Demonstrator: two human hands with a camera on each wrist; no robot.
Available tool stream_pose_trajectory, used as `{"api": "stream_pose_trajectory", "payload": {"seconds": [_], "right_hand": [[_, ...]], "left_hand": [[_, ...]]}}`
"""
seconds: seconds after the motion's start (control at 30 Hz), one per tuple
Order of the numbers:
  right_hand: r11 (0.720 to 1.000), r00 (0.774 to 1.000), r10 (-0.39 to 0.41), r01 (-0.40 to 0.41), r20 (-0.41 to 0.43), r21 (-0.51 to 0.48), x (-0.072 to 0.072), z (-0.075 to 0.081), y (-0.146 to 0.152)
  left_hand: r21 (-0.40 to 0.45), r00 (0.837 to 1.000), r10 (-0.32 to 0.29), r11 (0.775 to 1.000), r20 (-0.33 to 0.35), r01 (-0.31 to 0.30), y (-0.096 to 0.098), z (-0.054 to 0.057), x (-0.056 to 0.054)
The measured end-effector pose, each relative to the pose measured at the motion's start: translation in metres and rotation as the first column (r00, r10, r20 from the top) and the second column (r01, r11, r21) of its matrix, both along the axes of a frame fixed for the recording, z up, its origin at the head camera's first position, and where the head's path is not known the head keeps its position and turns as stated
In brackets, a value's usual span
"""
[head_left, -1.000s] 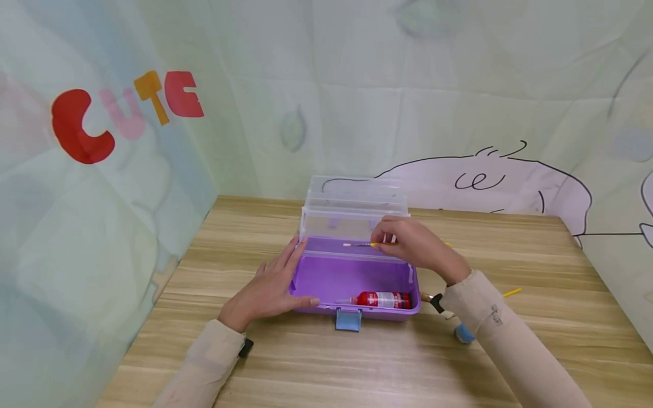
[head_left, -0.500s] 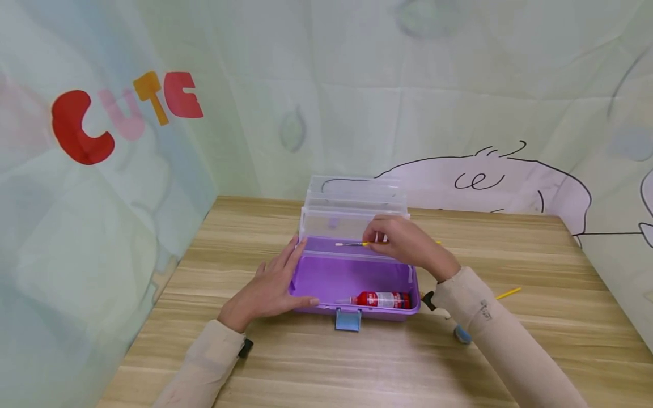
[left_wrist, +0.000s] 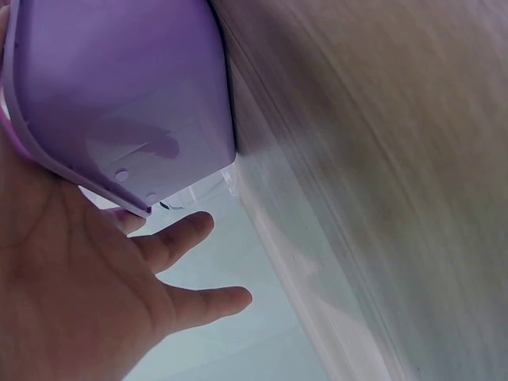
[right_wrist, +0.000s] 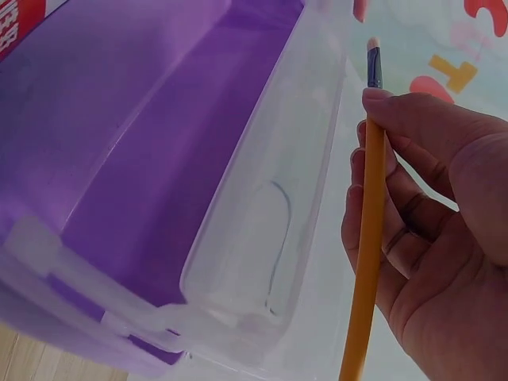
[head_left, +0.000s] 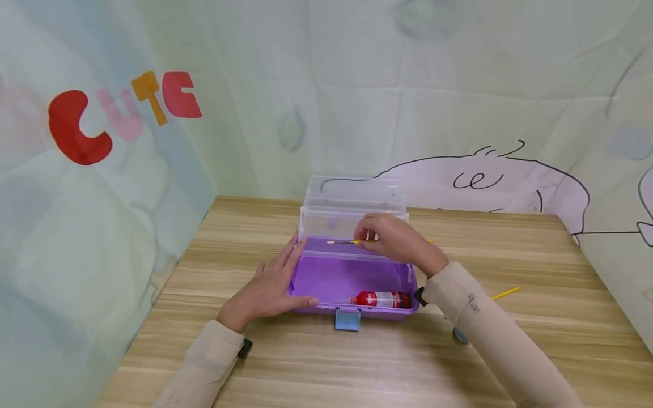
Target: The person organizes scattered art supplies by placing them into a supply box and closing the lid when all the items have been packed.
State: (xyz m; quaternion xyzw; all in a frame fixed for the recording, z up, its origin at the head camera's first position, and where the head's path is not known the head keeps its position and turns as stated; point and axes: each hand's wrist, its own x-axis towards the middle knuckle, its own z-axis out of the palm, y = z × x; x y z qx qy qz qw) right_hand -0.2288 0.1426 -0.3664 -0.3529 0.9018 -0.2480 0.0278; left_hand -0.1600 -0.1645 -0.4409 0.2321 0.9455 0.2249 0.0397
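A purple box point(head_left: 352, 275) with a clear lid point(head_left: 357, 195) tipped back stands on the table, its blue latch point(head_left: 347, 319) hanging at the front. My left hand point(head_left: 267, 289) rests against the box's left end, fingers spread and fairly straight; the left wrist view shows the palm beside the purple wall. Between thumb and fingers, my right hand point(head_left: 390, 238) pinches a yellow-handled paintbrush point(right_wrist: 367, 238), its pale bristles pointing left. The brush is held over the rear part of the box, near the clear tray point(right_wrist: 262, 198). Inside the box, along the front wall, lies a red bottle point(head_left: 382, 299).
To the right of the box, partly behind the right sleeve point(head_left: 479, 311), lie another yellow stick-like handle point(head_left: 506, 293) and a small blue object point(head_left: 460, 335). Printed fabric walls point(head_left: 306, 113) border the wooden table point(head_left: 306, 362) at the back and left.
My right hand has moved a little to the left over the box, carrying the paintbrush. My left hand has stayed against the box's left end.
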Motion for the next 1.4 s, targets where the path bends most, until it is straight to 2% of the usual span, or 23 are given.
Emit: {"api": "stream_pose_trajectory", "payload": {"seconds": [0.33, 0.8, 1.03, 1.4], "right_hand": [[0.999, 0.999, 0.032, -0.032, 0.002, 0.001, -0.006, -0.004, -0.014], [0.998, 0.999, -0.002, -0.001, 0.038, 0.070, -0.007, -0.008, -0.031], [0.997, 1.000, 0.015, -0.016, 0.020, 0.079, -0.007, -0.012, -0.039], [0.995, 0.997, -0.035, 0.028, 0.065, 0.098, -0.005, -0.013, -0.033]], "left_hand": [[-0.009, 1.000, -0.005, 1.000, -0.012, 0.005, 0.000, 0.001, 0.000], [-0.010, 1.000, -0.008, 1.000, -0.013, 0.007, 0.000, 0.002, 0.000], [-0.007, 1.000, -0.005, 1.000, -0.012, 0.005, 0.000, 0.001, 0.000], [-0.001, 1.000, -0.007, 1.000, -0.013, 0.007, 0.000, 0.003, 0.001]]}}
